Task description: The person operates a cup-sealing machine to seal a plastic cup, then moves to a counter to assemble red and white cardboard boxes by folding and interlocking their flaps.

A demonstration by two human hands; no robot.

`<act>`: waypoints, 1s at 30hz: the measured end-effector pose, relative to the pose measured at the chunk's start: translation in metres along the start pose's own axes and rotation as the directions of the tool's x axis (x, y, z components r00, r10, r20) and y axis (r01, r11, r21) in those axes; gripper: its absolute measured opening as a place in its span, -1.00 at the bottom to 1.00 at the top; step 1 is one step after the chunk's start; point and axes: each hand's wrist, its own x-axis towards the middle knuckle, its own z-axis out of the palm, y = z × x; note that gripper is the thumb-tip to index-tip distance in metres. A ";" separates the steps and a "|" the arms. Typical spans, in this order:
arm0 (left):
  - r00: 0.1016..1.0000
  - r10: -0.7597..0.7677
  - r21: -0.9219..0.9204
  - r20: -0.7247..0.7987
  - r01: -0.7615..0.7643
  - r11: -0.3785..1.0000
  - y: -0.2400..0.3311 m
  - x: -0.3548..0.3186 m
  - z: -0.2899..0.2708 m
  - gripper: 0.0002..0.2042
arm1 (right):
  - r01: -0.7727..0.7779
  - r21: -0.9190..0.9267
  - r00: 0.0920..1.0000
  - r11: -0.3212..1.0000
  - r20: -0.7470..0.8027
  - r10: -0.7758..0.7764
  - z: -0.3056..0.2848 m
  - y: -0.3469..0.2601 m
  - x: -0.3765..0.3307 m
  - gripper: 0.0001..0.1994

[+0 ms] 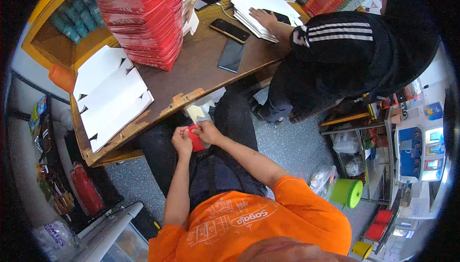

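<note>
Over my lap, just below the table's front edge, both hands grip a small red carton (196, 142) of folded card. My left hand (182, 141) pinches its left side, fingers curled. My right hand (209, 133) is closed on the upper right side. A pale cream flap (195, 113) sticks up beyond my fingers, seemingly part of the same card. On the table stands a tall stack of nested red cartons (148, 32) with white insides. Flat white card sheets (112, 96) with dark slots lie at the table's left end.
Two phones (230, 30) lie on the brown wooden table (191, 72). At the right, a person in a black sleeve (340, 36) rests a hand (264, 19) on white sheets (254, 0). A green bucket (346, 193) and shelves stand at my right; an orange cup (62, 78) is far left.
</note>
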 end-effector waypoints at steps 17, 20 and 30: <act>0.994 0.034 -0.029 0.099 -0.031 0.999 0.009 -0.001 -0.008 -0.80 | -0.046 0.017 0.989 0.999 0.142 0.043 -0.003 0.011 0.007 -0.75; 0.994 0.095 0.009 0.049 -0.095 0.995 0.004 -0.001 -0.005 -0.85 | 0.023 -0.023 0.994 0.999 0.108 -0.020 0.001 0.011 0.007 -0.73; 0.999 0.007 0.089 -0.036 -0.003 0.996 0.004 0.000 0.000 -0.96 | -0.184 0.298 0.926 0.937 0.371 0.064 -0.005 0.028 0.007 -0.78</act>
